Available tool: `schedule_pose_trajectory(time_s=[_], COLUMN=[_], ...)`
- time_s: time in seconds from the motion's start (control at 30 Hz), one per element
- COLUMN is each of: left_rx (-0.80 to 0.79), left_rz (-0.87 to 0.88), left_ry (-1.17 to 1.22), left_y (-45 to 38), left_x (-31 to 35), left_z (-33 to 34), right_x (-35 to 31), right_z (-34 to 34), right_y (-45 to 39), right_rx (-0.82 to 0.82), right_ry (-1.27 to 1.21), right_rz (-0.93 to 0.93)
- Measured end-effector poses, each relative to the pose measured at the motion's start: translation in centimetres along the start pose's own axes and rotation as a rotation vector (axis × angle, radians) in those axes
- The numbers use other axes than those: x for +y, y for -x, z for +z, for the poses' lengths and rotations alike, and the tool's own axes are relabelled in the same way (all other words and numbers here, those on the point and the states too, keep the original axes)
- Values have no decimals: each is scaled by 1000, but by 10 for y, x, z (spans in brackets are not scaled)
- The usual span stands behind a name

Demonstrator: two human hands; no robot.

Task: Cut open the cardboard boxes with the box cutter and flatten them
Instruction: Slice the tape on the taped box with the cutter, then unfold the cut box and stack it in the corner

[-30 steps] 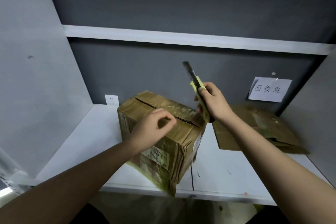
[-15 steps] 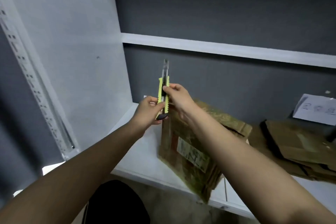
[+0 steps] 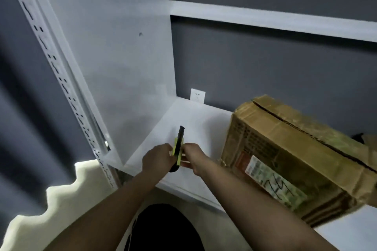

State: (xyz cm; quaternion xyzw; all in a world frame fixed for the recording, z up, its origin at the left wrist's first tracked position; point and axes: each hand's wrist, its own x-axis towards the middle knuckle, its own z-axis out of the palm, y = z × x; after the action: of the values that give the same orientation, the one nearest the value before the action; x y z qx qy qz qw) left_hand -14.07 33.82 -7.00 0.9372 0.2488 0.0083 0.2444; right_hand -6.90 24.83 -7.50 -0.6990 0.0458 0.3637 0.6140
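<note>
Head view: both hands meet on the box cutter (image 3: 178,149), over the white shelf (image 3: 195,128) and left of the cardboard box (image 3: 285,159). Left hand (image 3: 158,158) has its fingers curled round the yellow-green handle from the left side; right hand (image 3: 191,156) pinches the handle from the right. The dark tip end points up and away from the person; whether bare blade is out cannot be told, too blurred. The black butt end sits low between the two wrists.

The cardboard box stands tilted on the shelf to the right of the cutter, apart from both hands, nobody steadying it. Its top seam shows as a dark slit running along the top face; a white printed label (image 3: 275,185) with handwriting sits on the near side face. The box looks not yet flattened. A wall socket (image 3: 197,96) is on the back wall behind and left of the box. A perforated shelf upright (image 3: 61,79) stands far left of the box.

Step in hand is probably setting or handing over the cutter. To do it well: keep fingers on the handle only and the tip aimed away from the body, lock the slider, then free one hand to pin the box before any cut. Frame has motion blur, so finger detail is uncertain.
</note>
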Motion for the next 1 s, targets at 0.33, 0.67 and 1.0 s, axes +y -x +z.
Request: schedule_pose_trajectory(time_s=[0.33, 0.67, 1.0], left_rx=[-8, -134, 155], left_rz=[-28, -26, 385], left_ry=[-41, -26, 333], left_y=[-49, -52, 13], left_x=[-37, -42, 86], left_z=[69, 84, -8], right_x=[29, 17, -56], right_z=[3, -8, -86], right_y=[-67, -37, 146], right_rx=[-51, -57, 398], right_ry=[-5, 361, 844], right_rz=[140, 49, -1048])
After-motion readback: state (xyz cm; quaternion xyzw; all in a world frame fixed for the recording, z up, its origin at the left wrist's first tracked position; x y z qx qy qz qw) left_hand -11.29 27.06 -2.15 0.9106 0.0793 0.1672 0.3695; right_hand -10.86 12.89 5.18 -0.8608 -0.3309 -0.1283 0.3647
